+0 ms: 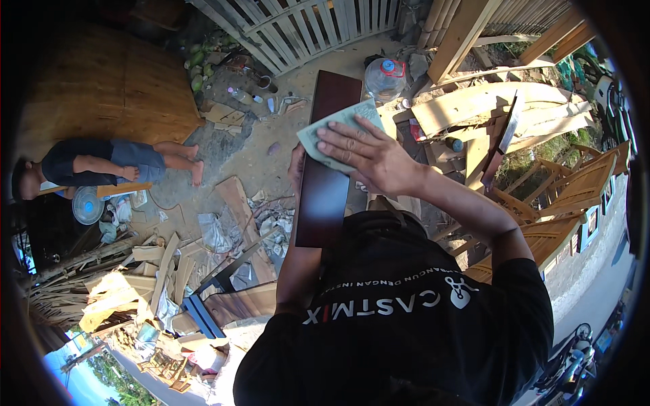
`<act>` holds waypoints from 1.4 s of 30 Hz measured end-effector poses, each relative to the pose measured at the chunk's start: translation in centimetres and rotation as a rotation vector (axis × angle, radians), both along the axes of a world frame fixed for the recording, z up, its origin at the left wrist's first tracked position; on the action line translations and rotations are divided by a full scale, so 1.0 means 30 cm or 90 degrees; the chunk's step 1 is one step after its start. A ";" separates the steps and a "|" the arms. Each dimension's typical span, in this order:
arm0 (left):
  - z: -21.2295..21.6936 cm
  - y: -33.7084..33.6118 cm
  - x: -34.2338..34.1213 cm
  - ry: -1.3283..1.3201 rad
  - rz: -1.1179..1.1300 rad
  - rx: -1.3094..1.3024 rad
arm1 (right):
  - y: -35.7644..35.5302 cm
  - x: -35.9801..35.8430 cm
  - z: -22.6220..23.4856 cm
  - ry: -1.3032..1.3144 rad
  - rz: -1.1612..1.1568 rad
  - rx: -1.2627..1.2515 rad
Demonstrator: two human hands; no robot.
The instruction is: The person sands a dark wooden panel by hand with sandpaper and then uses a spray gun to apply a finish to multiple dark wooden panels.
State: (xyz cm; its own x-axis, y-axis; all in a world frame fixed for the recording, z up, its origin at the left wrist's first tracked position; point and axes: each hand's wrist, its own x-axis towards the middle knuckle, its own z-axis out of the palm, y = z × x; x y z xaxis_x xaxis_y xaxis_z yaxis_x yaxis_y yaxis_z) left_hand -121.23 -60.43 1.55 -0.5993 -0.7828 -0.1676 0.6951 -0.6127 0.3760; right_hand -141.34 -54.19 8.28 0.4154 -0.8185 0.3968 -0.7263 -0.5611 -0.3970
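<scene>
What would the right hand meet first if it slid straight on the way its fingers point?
The right hand points left across the green sanding sheet; past that sheet's edge lies only bare ground, though depth is unclear.

The setting was identified as an open-air woodworking yard. Pale sawn planks (487,101) were stacked at the upper right, beside unfinished slatted wooden chairs (575,189). Offcuts and scrap boards (162,271) were strewn over bare dirt ground (271,145). A white slatted fence (305,27) was noted along the top.

Dirt floor (237,145) — strewn with wood offcuts (233,196), plastic scraps (213,233), bottles (238,95).
</scene>
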 end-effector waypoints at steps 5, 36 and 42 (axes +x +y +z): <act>0.081 -0.014 -0.059 0.161 -0.040 0.108 | -0.079 -0.023 -0.029 -0.020 -0.100 -0.022; 0.080 -0.109 -0.120 0.077 -0.065 0.024 | -0.251 -0.113 -0.054 -0.025 -0.112 -0.070; 0.020 -0.215 -0.074 0.086 0.018 0.086 | 0.152 0.121 -0.006 -0.108 0.295 0.117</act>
State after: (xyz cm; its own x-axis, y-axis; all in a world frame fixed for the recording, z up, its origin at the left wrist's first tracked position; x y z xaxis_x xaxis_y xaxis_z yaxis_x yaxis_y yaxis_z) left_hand -123.46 -66.87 2.15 -0.6013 -0.7755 -0.1923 0.7514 -0.6307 0.1941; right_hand -137.72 -49.62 8.09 0.6928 -0.6266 0.3570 -0.3352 -0.7181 -0.6098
